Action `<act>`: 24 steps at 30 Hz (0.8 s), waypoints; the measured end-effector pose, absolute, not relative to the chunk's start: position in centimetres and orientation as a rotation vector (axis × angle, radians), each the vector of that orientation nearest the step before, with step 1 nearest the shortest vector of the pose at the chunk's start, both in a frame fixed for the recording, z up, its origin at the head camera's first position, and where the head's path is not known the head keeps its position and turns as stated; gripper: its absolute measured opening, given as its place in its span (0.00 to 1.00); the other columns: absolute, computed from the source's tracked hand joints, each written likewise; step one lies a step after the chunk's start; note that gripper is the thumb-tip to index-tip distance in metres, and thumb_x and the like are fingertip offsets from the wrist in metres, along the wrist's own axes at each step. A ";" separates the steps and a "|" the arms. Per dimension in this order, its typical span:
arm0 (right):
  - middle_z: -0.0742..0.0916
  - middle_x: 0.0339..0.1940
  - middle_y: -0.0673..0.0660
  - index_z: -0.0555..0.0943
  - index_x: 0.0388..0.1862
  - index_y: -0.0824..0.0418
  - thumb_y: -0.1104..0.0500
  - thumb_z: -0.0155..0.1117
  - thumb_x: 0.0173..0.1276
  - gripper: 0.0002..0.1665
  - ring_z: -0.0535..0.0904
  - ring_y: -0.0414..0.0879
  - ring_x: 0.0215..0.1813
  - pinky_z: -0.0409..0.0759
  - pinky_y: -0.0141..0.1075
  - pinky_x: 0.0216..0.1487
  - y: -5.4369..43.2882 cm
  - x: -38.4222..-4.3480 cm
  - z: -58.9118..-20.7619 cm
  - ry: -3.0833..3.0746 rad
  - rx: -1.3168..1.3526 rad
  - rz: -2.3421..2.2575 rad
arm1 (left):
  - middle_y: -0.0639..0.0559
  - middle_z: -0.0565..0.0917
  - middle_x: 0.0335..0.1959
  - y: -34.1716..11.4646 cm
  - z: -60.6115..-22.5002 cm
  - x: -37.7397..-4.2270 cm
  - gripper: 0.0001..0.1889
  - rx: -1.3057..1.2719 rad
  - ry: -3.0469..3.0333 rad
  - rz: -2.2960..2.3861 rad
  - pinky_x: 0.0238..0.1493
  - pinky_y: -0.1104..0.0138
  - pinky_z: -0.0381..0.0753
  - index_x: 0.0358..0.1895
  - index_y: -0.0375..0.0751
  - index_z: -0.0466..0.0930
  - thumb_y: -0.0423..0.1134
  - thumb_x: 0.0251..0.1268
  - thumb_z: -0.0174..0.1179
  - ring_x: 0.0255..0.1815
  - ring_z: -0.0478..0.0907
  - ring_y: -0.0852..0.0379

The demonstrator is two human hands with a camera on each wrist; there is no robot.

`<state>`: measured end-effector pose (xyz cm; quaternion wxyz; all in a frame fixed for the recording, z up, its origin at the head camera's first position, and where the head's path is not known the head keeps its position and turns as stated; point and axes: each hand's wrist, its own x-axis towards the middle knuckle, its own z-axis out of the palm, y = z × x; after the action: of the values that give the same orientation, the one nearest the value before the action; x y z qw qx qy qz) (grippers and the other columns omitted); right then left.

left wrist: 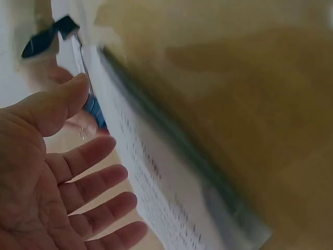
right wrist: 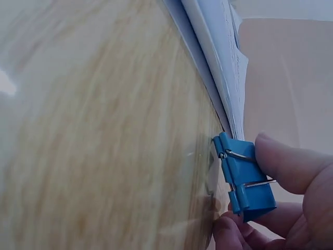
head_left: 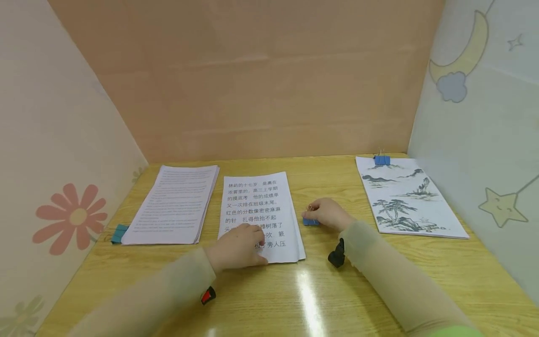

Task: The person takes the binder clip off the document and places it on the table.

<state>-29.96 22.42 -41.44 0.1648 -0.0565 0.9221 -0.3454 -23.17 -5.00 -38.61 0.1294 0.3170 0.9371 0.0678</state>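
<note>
A stack of paper sheets [head_left: 257, 192] printed with large Chinese text lies in the middle of the table, its sheets slightly out of line at the right edge. Over the stack's lower left part is my left hand [head_left: 237, 245], hiding some of the text. Its fingers [left wrist: 99, 187] are spread and loosely bent, holding nothing; whether they touch the paper I cannot tell. Just right of the stack, my right hand [head_left: 330, 214] pinches a blue binder clip [right wrist: 250, 177] between thumb and fingers, close to the tabletop. The clip's wire handles show in the right wrist view.
At the left lies another printed stack [head_left: 172, 206], with a teal binder clip [head_left: 120, 233] at its lower left corner. On the right, a stack with an ink landscape [head_left: 408, 196] has a blue binder clip [head_left: 382, 160] on its top edge. Walls enclose the table's back and sides.
</note>
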 end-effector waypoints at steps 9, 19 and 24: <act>0.85 0.45 0.60 0.83 0.48 0.65 0.49 0.64 0.68 0.21 0.78 0.52 0.45 0.76 0.48 0.50 22.2 -29.6 -41.3 2.705 -0.212 -0.870 | 0.53 0.78 0.51 -5.5 -40.2 -21.3 0.25 0.915 2.775 0.155 0.56 0.60 0.73 0.53 0.43 0.78 0.54 0.57 0.67 0.51 0.73 0.53; 0.78 0.59 0.66 0.70 0.66 0.68 0.41 0.58 0.69 0.39 0.73 0.60 0.60 0.72 0.53 0.58 23.1 -29.1 -41.1 2.722 -0.171 -0.942 | 0.53 0.78 0.53 -6.0 -40.8 -21.7 0.24 0.914 2.789 0.169 0.55 0.60 0.74 0.54 0.45 0.78 0.54 0.59 0.66 0.53 0.73 0.53; 0.80 0.54 0.63 0.72 0.66 0.66 0.42 0.56 0.71 0.35 0.75 0.56 0.52 0.74 0.50 0.49 24.4 -27.7 -40.0 2.801 -0.217 -0.941 | 0.54 0.79 0.53 -6.3 -41.0 -22.0 0.23 0.931 2.782 0.184 0.55 0.60 0.73 0.53 0.46 0.79 0.54 0.59 0.66 0.53 0.74 0.53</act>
<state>-27.72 24.43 -40.02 0.0895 -0.0730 0.9416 -0.3162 -22.00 -6.32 -41.04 0.1009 0.3152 0.9416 0.0623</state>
